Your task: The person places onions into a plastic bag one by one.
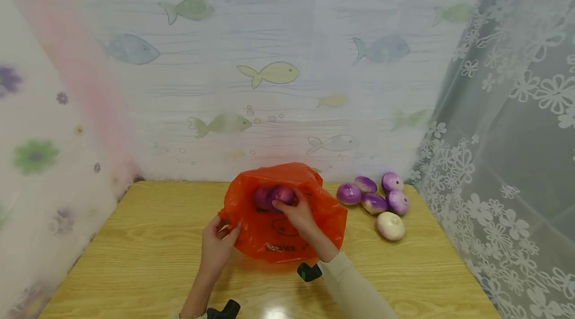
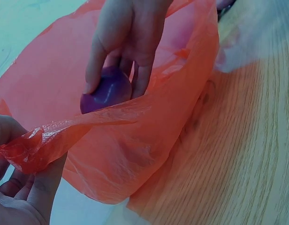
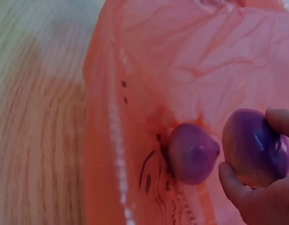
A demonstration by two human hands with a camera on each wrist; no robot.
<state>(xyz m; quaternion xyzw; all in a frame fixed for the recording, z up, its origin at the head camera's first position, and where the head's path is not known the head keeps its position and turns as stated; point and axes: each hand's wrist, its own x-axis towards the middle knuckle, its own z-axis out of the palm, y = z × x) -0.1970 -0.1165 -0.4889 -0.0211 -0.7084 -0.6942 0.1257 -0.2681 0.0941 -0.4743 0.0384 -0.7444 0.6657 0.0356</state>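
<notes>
A red-orange plastic bag lies on the table with its mouth spread wide and dark print on it. At its left edge my left hand pinches the gathered rim between thumb and fingers. My right hand reaches inside the bag and grips a shiny purple onion, thumb on one side and fingers on the other. In the right wrist view, a second purple onion with a pointed tip rests on the plastic, slightly apart from the held onion.
To the right of the bag, several purple-and-white onions sit in a cluster on the wooden table. A mostly white onion lies in front of them. Fish-patterned curtain hangs behind the table, and a flowered lace curtain hangs at the right.
</notes>
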